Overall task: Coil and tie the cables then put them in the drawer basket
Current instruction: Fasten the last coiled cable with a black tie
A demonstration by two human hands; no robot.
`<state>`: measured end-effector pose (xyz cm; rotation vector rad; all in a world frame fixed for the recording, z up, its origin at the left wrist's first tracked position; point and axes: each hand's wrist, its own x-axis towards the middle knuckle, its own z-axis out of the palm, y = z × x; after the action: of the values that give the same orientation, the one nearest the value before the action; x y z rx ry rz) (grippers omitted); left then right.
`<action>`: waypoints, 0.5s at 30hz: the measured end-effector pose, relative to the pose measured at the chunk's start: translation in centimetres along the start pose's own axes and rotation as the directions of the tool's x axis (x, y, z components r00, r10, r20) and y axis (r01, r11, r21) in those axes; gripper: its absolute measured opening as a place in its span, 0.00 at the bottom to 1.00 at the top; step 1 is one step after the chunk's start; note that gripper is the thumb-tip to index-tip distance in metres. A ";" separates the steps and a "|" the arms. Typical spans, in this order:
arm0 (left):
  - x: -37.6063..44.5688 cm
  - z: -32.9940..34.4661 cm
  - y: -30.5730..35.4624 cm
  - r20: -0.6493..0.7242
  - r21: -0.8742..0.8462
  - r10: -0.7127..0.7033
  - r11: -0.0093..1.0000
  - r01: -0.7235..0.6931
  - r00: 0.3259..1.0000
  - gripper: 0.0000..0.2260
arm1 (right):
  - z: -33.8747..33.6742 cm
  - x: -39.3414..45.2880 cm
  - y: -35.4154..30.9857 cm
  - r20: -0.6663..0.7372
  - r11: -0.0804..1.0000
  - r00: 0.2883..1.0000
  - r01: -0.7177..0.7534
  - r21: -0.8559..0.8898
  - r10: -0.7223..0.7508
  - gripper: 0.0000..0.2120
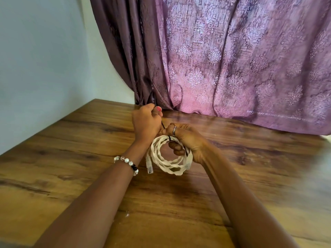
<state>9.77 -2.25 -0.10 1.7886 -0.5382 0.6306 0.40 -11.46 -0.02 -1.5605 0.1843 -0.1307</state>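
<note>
Both forearms reach up-frame over the wooden table. Right hand grips the coiled white cable at centre; left hand pinches a thin black tie taut.

Coiled cable: upper arc hidden inside right hand. Black tie: ends concealed by left hand. Worktop: right part blurred.

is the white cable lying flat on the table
No, the right hand holds the coiled white cable up off the wooden table.
</note>
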 end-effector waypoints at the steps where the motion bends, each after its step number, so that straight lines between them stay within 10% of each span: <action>1: 0.0 0.1 0.0 -0.010 0.000 0.005 1.000 -0.005 1.000 0.10 | 0.0 0.0 -0.1 0.007 1.000 1.000 -0.015 0.003 0.015 0.05; 9: 0.0 0.5 -0.1 0.021 0.011 -0.056 0.998 0.056 0.998 0.10 | -0.1 -0.4 -0.8 0.029 0.998 0.998 -0.054 -0.038 0.056 0.04; 15: -0.1 0.1 0.3 0.212 -0.338 -0.176 0.910 0.242 0.961 0.10 | -0.4 -0.1 0.0 -0.130 0.998 0.991 0.026 -0.064 -0.034 0.08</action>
<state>9.55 -2.44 0.05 1.5301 -0.5338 0.2046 0.23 -11.86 -0.02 -1.6180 0.2700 -0.2536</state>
